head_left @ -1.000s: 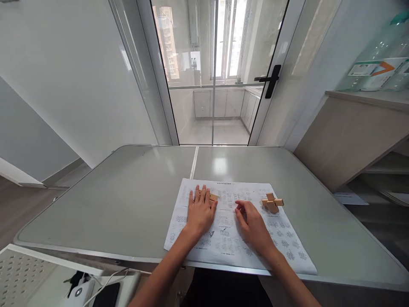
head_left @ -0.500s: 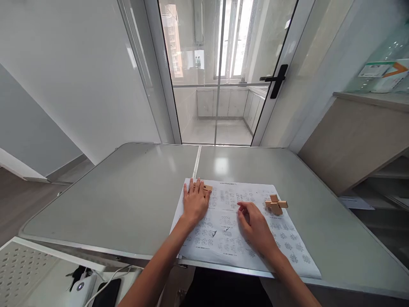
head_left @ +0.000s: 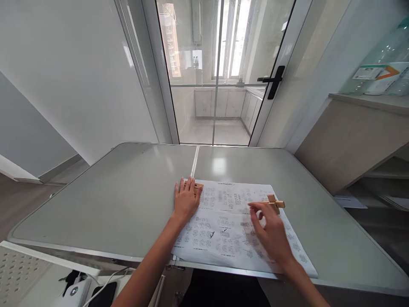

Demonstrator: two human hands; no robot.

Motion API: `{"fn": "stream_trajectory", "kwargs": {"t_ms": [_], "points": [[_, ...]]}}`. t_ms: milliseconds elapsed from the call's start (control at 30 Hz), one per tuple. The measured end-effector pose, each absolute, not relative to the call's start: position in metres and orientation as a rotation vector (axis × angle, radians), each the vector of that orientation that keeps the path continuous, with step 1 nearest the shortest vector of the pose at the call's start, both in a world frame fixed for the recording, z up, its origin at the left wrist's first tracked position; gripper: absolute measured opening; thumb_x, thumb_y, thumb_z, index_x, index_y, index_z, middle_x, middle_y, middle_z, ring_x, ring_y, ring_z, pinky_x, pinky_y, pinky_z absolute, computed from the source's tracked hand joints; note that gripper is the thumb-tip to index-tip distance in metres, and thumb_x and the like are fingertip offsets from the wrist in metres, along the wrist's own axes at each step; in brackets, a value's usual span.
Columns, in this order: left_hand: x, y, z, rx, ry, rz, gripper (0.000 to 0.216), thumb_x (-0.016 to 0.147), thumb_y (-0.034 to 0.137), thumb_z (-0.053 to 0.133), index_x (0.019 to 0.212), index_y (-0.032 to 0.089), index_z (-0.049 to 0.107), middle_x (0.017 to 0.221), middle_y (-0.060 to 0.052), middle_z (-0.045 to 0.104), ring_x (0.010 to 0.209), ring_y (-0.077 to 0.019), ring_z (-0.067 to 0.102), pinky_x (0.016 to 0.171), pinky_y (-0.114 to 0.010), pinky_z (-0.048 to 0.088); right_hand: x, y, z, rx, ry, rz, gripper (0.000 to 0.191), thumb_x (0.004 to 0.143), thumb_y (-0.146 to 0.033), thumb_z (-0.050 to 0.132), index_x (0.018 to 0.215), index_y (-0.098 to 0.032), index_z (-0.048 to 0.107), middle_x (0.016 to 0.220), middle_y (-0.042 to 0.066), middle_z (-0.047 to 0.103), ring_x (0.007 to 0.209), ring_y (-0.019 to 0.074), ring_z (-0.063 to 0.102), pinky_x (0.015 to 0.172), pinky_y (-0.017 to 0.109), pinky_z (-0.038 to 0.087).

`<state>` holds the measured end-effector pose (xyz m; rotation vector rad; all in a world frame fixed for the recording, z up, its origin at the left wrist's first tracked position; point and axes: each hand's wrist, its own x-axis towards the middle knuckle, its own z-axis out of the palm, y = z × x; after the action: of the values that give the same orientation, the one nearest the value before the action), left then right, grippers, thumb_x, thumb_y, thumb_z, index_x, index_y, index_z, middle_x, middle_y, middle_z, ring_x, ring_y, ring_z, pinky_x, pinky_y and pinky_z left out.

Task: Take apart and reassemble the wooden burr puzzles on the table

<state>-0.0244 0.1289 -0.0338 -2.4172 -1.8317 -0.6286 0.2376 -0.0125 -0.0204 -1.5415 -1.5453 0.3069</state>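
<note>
A printed instruction sheet lies on the grey table. My left hand rests flat, fingers stretched out, at the sheet's upper left corner, covering most of a small wooden block. My right hand hovers over the right half of the sheet with fingers loosely curled and apart, holding nothing. Its fingertips are just short of a cross-shaped wooden puzzle that sits on the sheet's right edge.
A glass door with a black handle stands behind the table. A wooden shelf unit is at the right. A white perforated surface with a phone and cables lies below the table's near left edge.
My left hand slid the wooden block left and away to the sheet's corner. My right hand lifted and moved right toward the cross-shaped puzzle.
</note>
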Motion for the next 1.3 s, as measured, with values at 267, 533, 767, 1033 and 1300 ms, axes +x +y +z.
{"fn": "stream_trajectory", "kwargs": {"t_ms": [267,533,767,1033,1300], "points": [[-0.016,0.111,-0.010,-2.551,-1.610,-0.738,0.051,0.110,0.044,0.038,0.154,0.018,0.047,0.167,-0.010,0.043,0.161,-0.0287,0.023,0.131,-0.053,0.026,0.319,-0.012,-0.034,-1.913,-1.369,0.085,0.065,0.094,-0.066,0.057,0.141,-0.020,0.057,0.137,0.020,0.053,0.122,0.0378,0.059,0.083,0.048,0.058],[-0.005,0.044,-0.003,-3.010,-1.217,-0.869,0.031,0.104,0.032,0.059,0.134,0.025,0.061,0.158,-0.009,0.054,0.159,-0.0300,0.031,0.126,-0.055,0.038,0.308,-0.001,-0.036,-1.924,-1.474,0.239,0.058,0.095,-0.068,0.056,0.129,-0.021,0.062,0.125,0.014,0.067,0.087,0.0276,0.071,0.074,0.042,0.058],[-0.012,0.010,0.001,-3.085,-1.655,-1.318,0.031,0.104,0.036,0.058,0.133,0.027,0.060,0.136,-0.009,0.069,0.131,-0.0273,0.063,0.112,-0.049,0.053,0.234,-0.005,0.001,-1.423,-1.651,0.440,0.044,0.095,-0.054,0.069,0.128,-0.026,0.060,0.126,0.011,0.066,0.099,0.0273,0.069,0.088,0.045,0.061],[-0.026,0.001,-0.004,-3.165,-2.043,-2.018,0.052,0.105,0.049,0.052,0.150,0.023,0.043,0.148,-0.014,0.062,0.130,-0.0281,0.065,0.113,-0.047,0.052,0.157,-0.013,0.012,-1.114,-1.736,0.614,0.041,0.094,-0.030,0.073,0.131,-0.031,0.056,0.126,0.006,0.067,0.109,0.0261,0.069,0.095,0.043,0.062],[-0.031,-0.003,0.002,-3.107,-2.237,-2.149,0.067,0.091,0.036,0.075,0.150,0.025,0.045,0.141,-0.011,0.065,0.127,-0.0288,0.066,0.114,-0.045,0.050,0.149,-0.019,0.000,-1.053,-1.813,0.735,0.045,0.098,-0.019,0.059,0.140,-0.032,0.052,0.136,0.009,0.060,0.119,0.0275,0.064,0.103,0.048,0.058]]}}
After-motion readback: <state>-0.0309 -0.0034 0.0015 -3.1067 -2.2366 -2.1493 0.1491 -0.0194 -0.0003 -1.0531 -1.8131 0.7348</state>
